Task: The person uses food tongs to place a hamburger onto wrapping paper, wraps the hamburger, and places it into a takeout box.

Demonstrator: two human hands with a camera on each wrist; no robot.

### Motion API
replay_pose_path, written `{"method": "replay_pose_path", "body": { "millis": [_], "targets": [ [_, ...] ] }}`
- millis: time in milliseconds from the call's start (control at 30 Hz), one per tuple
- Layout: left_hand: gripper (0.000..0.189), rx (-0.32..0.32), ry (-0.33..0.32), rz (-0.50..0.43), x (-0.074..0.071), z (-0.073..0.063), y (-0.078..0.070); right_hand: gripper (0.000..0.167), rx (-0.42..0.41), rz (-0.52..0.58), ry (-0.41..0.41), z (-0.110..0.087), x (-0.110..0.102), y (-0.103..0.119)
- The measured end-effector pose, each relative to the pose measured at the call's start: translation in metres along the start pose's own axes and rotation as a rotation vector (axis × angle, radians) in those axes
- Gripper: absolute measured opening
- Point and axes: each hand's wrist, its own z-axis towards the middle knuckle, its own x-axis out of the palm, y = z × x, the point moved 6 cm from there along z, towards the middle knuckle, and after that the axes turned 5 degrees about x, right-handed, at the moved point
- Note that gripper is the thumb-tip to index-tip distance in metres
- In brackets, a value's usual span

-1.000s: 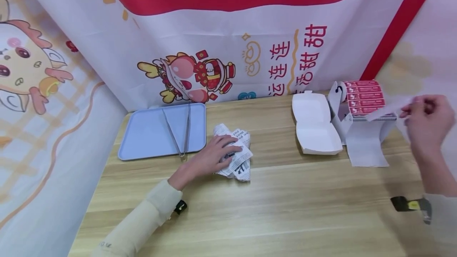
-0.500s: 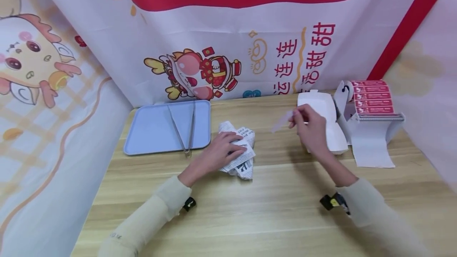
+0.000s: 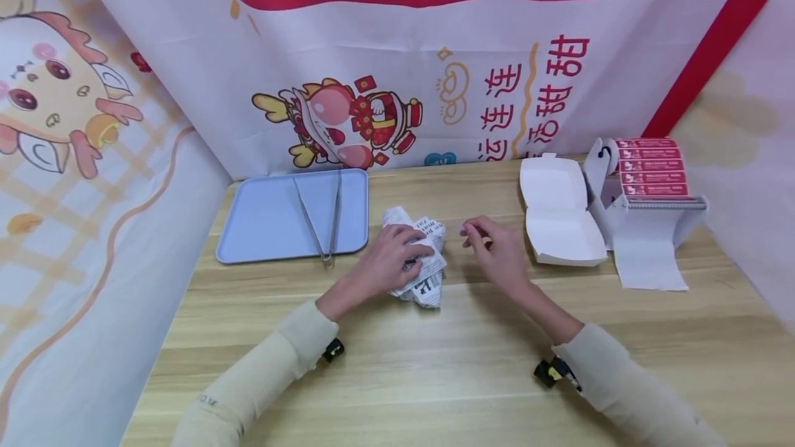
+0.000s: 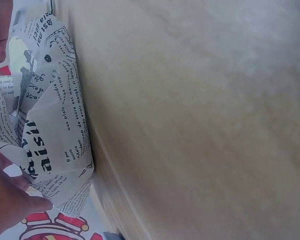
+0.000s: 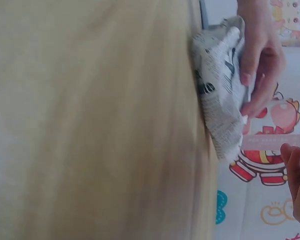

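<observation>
A packet wrapped in newspaper-print paper (image 3: 428,288) lies on the wooden table in front of me. My left hand (image 3: 394,254) rests over its left part, with spread, slightly bent fingers pressing the folded paper. In the left wrist view the wrapped packet (image 4: 55,115) shows its loose folds, and a thumb or finger touches its lower end. My right hand (image 3: 497,254) is just right of the packet, pinching one end of a narrow sticker label (image 5: 267,142). In the right wrist view the label's far end reaches the paper's upper edge; I cannot tell whether it sticks there.
Metal tongs (image 3: 333,233) lie on a blue tray (image 3: 261,219) at the left. To the right an open white takeout box (image 3: 562,219) stands beside a label dispenser (image 3: 661,226) with a red sticker roll (image 3: 652,171). A printed cloth (image 3: 484,33) hangs behind the table.
My right hand has moved left from the label dispenser, past the takeout box, to the packet, carrying the sticker label. My left hand has stayed on the packet.
</observation>
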Motion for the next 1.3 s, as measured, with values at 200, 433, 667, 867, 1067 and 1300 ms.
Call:
{"method": "replay_pose_path", "body": {
  "millis": [200,433,667,867,1067,1300],
  "targets": [
    [0.028,0.005,0.010,-0.001,-0.001,0.001,0.001,0.016,0.003,-0.025,0.070,-0.011,0.011,0.001],
    [0.029,-0.006,0.023,-0.005,0.001,0.000,0.002,0.022,0.064,-0.128,0.238,-0.022,0.026,-0.004],
    [0.030,0.002,0.022,0.000,0.002,0.001,0.002,0.033,0.115,-0.162,0.373,-0.029,0.036,-0.009],
    [0.031,-0.001,0.025,-0.002,0.002,0.000,0.002,0.046,0.104,-0.186,0.468,-0.030,0.042,-0.013],
    [0.034,-0.010,0.033,-0.019,0.003,0.000,0.002,0.053,0.097,-0.191,0.542,-0.031,0.046,-0.017],
    [0.035,-0.028,0.022,-0.026,0.000,-0.001,0.003,0.068,0.064,-0.215,0.631,-0.033,0.051,-0.018]
  ]
}}
